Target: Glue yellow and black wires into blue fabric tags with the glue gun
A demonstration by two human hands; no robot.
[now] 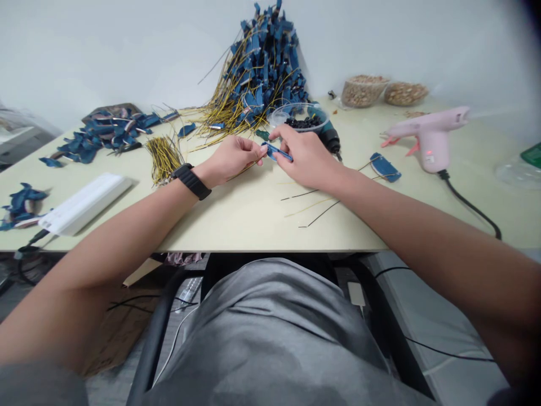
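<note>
My right hand (306,155) is closed round a small blue piece (276,152), with fingertips along its upper side. My left hand (236,158), a black watch band at its wrist, meets it at the piece's left end. Thumb and finger there pinch a thin wire (245,170), part of which trails out under the hand. Where the wire meets the blue piece is hidden by my fingertips. Beneath my right forearm lie loose yellow and black wires (323,211), running towards another blue piece (385,167) on the table.
Behind my hands rises a tall heap of blue pieces with wires (270,67). A clear tub of black bits (301,121) stands before it. Leftward are a wire bundle (164,160), blue pieces (107,131) and a white power strip (87,203). A pink glue gun (433,138) stands right.
</note>
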